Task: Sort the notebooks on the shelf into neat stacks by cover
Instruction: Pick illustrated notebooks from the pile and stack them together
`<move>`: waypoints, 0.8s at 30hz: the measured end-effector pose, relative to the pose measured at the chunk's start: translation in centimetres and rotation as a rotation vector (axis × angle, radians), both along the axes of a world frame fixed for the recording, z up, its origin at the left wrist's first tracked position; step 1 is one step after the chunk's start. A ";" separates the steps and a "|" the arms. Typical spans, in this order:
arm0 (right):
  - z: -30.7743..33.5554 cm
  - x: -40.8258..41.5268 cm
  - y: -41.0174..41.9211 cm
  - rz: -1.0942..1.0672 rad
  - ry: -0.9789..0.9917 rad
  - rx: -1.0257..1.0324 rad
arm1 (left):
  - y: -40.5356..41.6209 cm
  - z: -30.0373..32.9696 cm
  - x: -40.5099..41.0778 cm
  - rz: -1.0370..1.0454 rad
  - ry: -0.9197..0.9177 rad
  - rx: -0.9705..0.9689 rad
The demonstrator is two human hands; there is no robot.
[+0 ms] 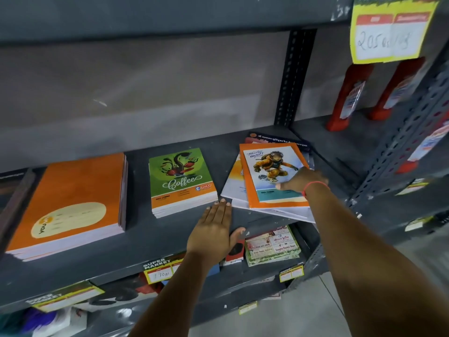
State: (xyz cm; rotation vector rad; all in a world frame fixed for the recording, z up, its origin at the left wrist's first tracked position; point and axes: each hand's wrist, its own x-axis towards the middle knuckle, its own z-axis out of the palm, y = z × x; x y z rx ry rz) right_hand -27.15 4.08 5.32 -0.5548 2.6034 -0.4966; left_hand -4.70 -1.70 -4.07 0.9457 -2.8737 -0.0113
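My left grip (213,229) lies flat, fingers pressed together, on the shelf (136,239) near its front edge. My right grip (302,181) rests on the monkey-cover notebook (272,176) topping the messy pile (243,190) toward the right end, seemingly pinching its edge. Farther left sit the Coffee stack (182,181) and orange stack (73,203).

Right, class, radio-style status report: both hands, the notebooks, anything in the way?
Left hand open, flat on shelf. Right hand resting on monkey-cover notebook atop messy pile. Orange stack, Coffee stack neat. Nothing blocking.
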 end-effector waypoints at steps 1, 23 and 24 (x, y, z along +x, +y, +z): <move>0.1 -0.2 0.1 -0.002 -0.022 -0.004 | -0.1 0.0 0.0 -0.001 -0.006 -0.001; 4.3 5.1 -4.3 -0.161 -0.975 -0.870 | -2.7 1.3 11.2 0.105 0.055 0.088; 4.2 6.7 -5.4 -0.130 -0.977 -0.849 | -2.7 1.6 11.6 0.103 0.064 0.090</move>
